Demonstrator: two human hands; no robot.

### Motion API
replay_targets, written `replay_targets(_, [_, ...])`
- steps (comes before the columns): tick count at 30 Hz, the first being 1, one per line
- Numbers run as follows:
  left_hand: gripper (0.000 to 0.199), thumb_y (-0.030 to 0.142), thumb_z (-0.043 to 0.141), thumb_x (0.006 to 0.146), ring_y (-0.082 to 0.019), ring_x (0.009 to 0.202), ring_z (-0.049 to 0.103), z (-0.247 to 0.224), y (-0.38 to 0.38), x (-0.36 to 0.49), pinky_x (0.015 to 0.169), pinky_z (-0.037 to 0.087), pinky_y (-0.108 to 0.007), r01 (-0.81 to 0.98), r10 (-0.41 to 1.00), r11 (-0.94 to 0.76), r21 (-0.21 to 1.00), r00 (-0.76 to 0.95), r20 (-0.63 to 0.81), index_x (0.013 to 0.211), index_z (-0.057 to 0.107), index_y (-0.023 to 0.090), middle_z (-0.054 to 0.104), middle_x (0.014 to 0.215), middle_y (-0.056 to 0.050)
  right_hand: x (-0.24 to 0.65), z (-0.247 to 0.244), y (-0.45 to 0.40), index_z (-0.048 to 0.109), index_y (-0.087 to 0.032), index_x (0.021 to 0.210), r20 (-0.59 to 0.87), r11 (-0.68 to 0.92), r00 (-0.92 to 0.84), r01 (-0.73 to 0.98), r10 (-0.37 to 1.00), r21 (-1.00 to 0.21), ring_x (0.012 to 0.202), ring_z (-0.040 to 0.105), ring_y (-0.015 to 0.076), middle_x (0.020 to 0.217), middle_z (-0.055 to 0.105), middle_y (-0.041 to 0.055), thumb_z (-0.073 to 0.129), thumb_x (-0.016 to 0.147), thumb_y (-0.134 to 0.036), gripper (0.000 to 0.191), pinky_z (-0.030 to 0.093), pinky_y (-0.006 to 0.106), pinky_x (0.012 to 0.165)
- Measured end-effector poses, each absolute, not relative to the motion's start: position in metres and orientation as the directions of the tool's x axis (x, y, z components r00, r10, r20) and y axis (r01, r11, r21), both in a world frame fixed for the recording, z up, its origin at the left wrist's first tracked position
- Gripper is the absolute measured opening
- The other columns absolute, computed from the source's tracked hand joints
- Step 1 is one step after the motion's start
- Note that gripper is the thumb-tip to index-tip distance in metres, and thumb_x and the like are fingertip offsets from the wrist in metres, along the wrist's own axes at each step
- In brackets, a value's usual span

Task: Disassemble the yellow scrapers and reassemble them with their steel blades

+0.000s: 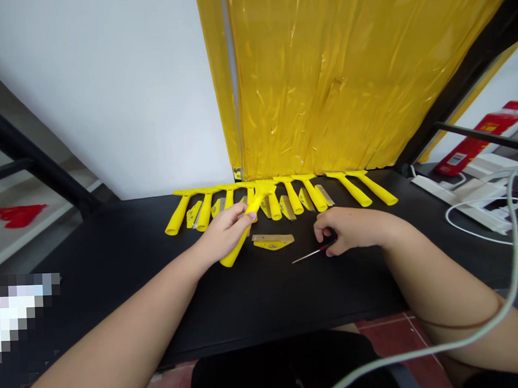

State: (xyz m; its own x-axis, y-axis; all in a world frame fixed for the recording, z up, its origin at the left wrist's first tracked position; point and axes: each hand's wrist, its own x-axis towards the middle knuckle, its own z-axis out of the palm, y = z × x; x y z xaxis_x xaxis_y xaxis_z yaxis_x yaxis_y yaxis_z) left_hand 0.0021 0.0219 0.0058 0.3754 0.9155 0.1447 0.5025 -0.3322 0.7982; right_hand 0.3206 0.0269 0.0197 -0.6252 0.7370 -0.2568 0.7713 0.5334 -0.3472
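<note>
On the black desk (117, 261) | left hand (222, 235): fingers (243, 216) closed around yellow scraper (233, 254) | right hand (349, 227): fingers (322, 231) gripping red-handled screwdriver (307, 256)

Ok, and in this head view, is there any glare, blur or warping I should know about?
In the head view, glare streaks the yellow plastic sheeting; wide-angle distortion tilts the black table; a pixelated patch blurs the lower left corner; the yellow scraper handles stay fairly sharp.
</note>
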Motion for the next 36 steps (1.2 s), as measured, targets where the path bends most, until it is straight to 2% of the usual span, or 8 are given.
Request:
replay_targets(3, [0.031, 0.045, 0.049, 0.099, -0.014, 0.061, 0.049, 0.002, 0.024, 0.001, 0.059, 0.038, -0.029, 0.532, 0.911, -0.366, 0.764, 0.375, 0.175, 0.079, 0.046, 0.022, 0.055, 0.067, 0.003, 0.312, 0.020, 0.026, 0.073, -0.020, 0.100, -0.078, 0.603, -0.688, 0.679, 0.721, -0.420, 0.084, 0.063, 0.0197, 0.097, 0.069, 0.0042, 0.078, 0.086, -0.033, 0.020, 0.048, 0.031, 0.074])
replay_targets(5, [0.031, 0.045, 0.051, 0.099, -0.013, 0.059, 0.045, -0.001, 0.026, 0.000, 0.058, 0.034, -0.029, 0.553, 0.903, -0.403, 0.729, 0.371, 0.218, 0.079, 0.046, 0.022, 0.050, 0.066, 0.004, 0.297, 0.015, 0.024, 0.072, -0.020, 0.109, 0.079, 0.673, -0.726, 0.585, 0.683, -0.453, 0.092, 0.064, 0.0202, 0.105, 0.071, 0.0062, 0.070, 0.093, -0.029, 0.018, 0.051, 0.032, 0.081])
replay_targets(8, [0.031, 0.045, 0.055, 0.098, -0.012, 0.061, 0.042, -0.004, 0.027, -0.001, 0.058, 0.032, -0.028, 0.586, 0.883, -0.462, 0.666, 0.372, 0.286, 0.080, 0.048, 0.021, 0.046, 0.070, 0.005, 0.274, 0.002, 0.023, 0.071, -0.019, 0.118, 0.181, 0.738, -0.745, 0.537, 0.642, -0.409, 0.100, 0.066, 0.0233, 0.109, 0.073, 0.0091, 0.067, 0.096, -0.025, 0.023, 0.052, 0.038, 0.092])
replay_targets(15, [0.028, 0.045, 0.057, 0.097, -0.011, 0.057, 0.037, -0.004, 0.026, -0.003, 0.055, 0.030, -0.028, 0.653, 0.871, -0.490, 0.577, 0.375, 0.316, 0.084, 0.051, 0.021, 0.042, 0.068, 0.006, 0.259, -0.014, 0.028, 0.072, -0.017, 0.115, 0.180, 0.741, -0.739, 0.561, 0.649, -0.369, 0.100, 0.067, 0.0249, 0.105, 0.074, 0.0098, 0.068, 0.093, -0.018, 0.023, 0.053, 0.038, 0.092])
replay_targets(22, [0.028, 0.046, 0.058, 0.096, -0.011, 0.057, 0.037, -0.003, 0.026, -0.003, 0.055, 0.030, -0.027, 0.652, 0.872, -0.490, 0.579, 0.377, 0.313, 0.084, 0.051, 0.021, 0.043, 0.068, 0.006, 0.256, -0.016, 0.028, 0.073, -0.018, 0.108, 0.204, 0.693, -0.694, 0.556, 0.691, -0.459, 0.087, 0.063, 0.0194, 0.094, 0.070, 0.0057, 0.069, 0.085, -0.010, 0.025, 0.052, 0.033, 0.083])
replay_targets(29, [0.026, 0.044, 0.059, 0.095, -0.011, 0.056, 0.038, -0.003, 0.026, -0.003, 0.055, 0.031, -0.027, 0.658, 0.870, -0.494, 0.568, 0.368, 0.329, 0.085, 0.054, 0.021, 0.045, 0.068, 0.005, 0.262, -0.019, 0.032, 0.072, -0.017, 0.107, 0.182, 0.587, -0.695, 0.404, 0.696, -0.701, 0.071, 0.059, 0.0130, 0.084, 0.066, 0.0009, 0.066, 0.089, -0.014, 0.019, 0.050, 0.027, 0.067])
replay_targets(33, [0.026, 0.044, 0.059, 0.095, -0.012, 0.057, 0.039, 0.002, 0.025, -0.004, 0.056, 0.032, -0.028, 0.672, 0.871, -0.488, 0.556, 0.339, 0.355, 0.084, 0.052, 0.021, 0.045, 0.068, 0.005, 0.269, -0.022, 0.037, 0.073, -0.018, 0.105, 0.190, 0.479, -0.632, 0.324, 0.751, -0.816, 0.073, 0.061, 0.0136, 0.083, 0.065, 0.0004, 0.068, 0.091, -0.024, 0.016, 0.052, 0.029, 0.068])
replay_targets(36, [0.026, 0.044, 0.058, 0.094, -0.013, 0.061, 0.044, 0.005, 0.025, -0.005, 0.058, 0.034, -0.028, 0.683, 0.882, -0.464, 0.565, 0.300, 0.363, 0.083, 0.052, 0.021, 0.049, 0.071, 0.004, 0.274, -0.024, 0.042, 0.071, -0.018, 0.107, 0.117, 0.327, -0.580, 0.271, 0.806, -0.905, 0.070, 0.064, 0.0133, 0.081, 0.066, -0.0008, 0.070, 0.092, -0.031, 0.020, 0.055, 0.031, 0.069])
